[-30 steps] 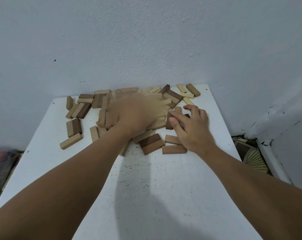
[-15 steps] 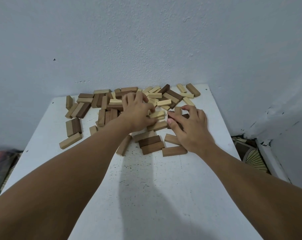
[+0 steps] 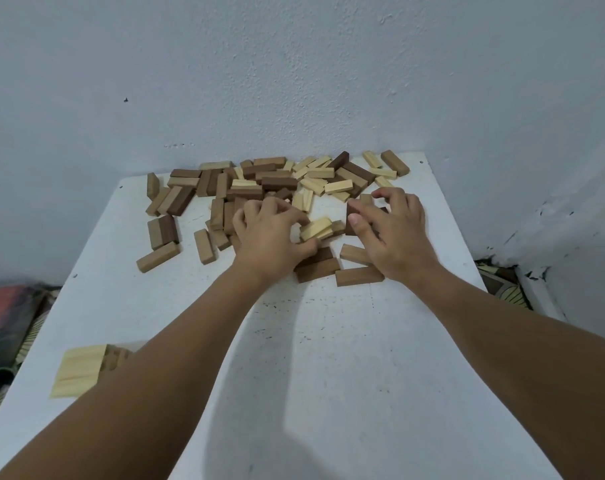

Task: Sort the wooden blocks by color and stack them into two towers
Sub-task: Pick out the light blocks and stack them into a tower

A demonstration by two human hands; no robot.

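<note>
Several wooden blocks, pale, tan and dark brown, lie scattered [image 3: 280, 183] across the far half of a white table [image 3: 328, 358]. My left hand [image 3: 269, 237] has its fingers curled round pale blocks [image 3: 316, 228] near the middle of the heap. My right hand [image 3: 391, 233] rests on the blocks just to the right, fingers curled over a dark brown block [image 3: 353, 216] that is mostly hidden beneath them. A low stack of pale blocks [image 3: 77, 374] stands at the table's near left, partly behind my left forearm.
A pale wall rises right behind the table. Dark and tan blocks [image 3: 332, 270] lie just below my hands. Beyond the left edge sits red and dark clutter [image 3: 6, 317]; past the right edge a patterned floor [image 3: 501, 285] shows.
My left hand has drawn back toward me from the heap with pale blocks in its fingers. The view has tilted down, bringing the pale stack at near left into sight. My right hand barely moved.
</note>
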